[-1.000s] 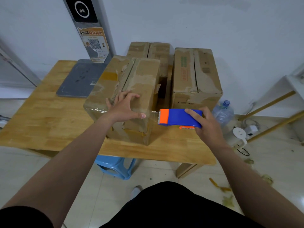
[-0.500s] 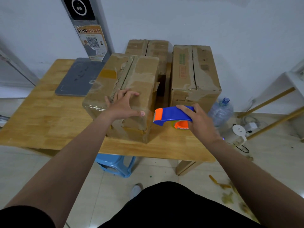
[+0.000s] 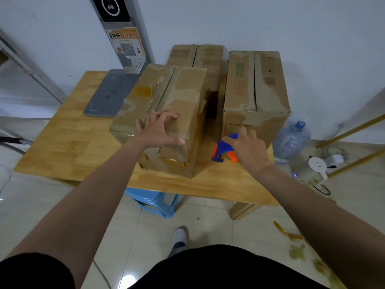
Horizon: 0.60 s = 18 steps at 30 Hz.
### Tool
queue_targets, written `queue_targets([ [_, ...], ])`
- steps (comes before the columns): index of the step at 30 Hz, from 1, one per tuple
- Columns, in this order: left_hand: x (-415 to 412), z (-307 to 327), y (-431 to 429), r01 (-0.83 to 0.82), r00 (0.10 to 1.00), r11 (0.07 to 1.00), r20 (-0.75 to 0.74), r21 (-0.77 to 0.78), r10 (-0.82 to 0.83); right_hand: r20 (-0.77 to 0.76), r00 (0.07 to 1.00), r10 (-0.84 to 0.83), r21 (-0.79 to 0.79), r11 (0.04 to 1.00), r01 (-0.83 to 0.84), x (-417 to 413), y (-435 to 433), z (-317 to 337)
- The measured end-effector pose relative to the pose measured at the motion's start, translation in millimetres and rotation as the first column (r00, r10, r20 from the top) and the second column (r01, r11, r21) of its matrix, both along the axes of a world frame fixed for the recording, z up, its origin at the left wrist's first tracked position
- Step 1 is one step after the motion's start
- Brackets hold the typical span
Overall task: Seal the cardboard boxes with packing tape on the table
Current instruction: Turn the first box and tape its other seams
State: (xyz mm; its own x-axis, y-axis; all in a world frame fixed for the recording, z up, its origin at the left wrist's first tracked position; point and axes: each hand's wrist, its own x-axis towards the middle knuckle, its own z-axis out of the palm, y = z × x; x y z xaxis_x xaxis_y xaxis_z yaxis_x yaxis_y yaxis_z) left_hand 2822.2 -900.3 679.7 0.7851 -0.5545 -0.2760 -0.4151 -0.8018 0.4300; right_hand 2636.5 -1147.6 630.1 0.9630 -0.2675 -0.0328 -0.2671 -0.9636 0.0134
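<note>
**boxguy:** Going left to right, what's on the table?

**tapefan:** At the far left of it there's a flat grey pad, lying toward the upper left. Next comes the near box. Its long axis runs away from the camera, tipped a bit to the upper right, and the top seam follows that same line. The flaps are closed and the cardboard is pretty chewed up.

**boxguy:** And the left hand?

**tapefan:** The left hand is flat on that box's top at the near edge. Its fingers are spread and point up the frame across the seam, with the thumb stuck out to the right along the front edge. It's pressing, not gripping. The arm comes in straight from the lower left corner.

**boxguy:** What's behind it?

**tapefan:** A back box sits against the wall at upper centre. To the right is the right box, with its seam running almost straight up the frame. There's a dark gap between it and the near box.

**boxguy:** Where's the tape?

**tapefan:** The tape dispenser, blue and orange, is low in front of that gap, down at the tabletop by the right box's front face. It's blurry and half covered, so I can't call its long axis. The orange bits show at its lower left and lower right.

**boxguy:** Right hand?

**tapefan:** The right hand holds the dispenser from the right, with the thumb laid over the blue body. One finger pokes up at the right box's front. The arm reaches in from the lower right.

**tapefan:** Off the table's right edge there's a water bottle on the floor.
</note>
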Motion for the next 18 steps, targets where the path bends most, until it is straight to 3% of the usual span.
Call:
queue_targets([
  [4,1,-1,-1,-0.005,1.0,1.0,0.008,0.005,0.005,-0.187,0.969,-0.164,0.094,0.978,0.184,-31,-37,-46],
  [8,2,-1,-5,-0.008,1.0,1.0,0.007,0.03,0.008,-0.242,0.932,-0.269,0.362,0.867,0.344,-28,-52,-73],
  [11,3,-2,-6,-0.016,1.0,1.0,0.026,0.025,0.015,-0.367,0.853,-0.372,0.577,0.628,0.522,-17,-56,-90],
  [15,6,-7,-8,-0.024,0.999,0.999,0.041,0.042,0.022,-0.524,0.736,-0.429,0.686,0.3,0.663,-7,-49,-119],
  [18,7,-8,-8,-0.024,0.999,0.999,0.045,0.04,0.022,-0.559,0.706,-0.435,0.707,0.193,0.68,-2,-44,-133],
])
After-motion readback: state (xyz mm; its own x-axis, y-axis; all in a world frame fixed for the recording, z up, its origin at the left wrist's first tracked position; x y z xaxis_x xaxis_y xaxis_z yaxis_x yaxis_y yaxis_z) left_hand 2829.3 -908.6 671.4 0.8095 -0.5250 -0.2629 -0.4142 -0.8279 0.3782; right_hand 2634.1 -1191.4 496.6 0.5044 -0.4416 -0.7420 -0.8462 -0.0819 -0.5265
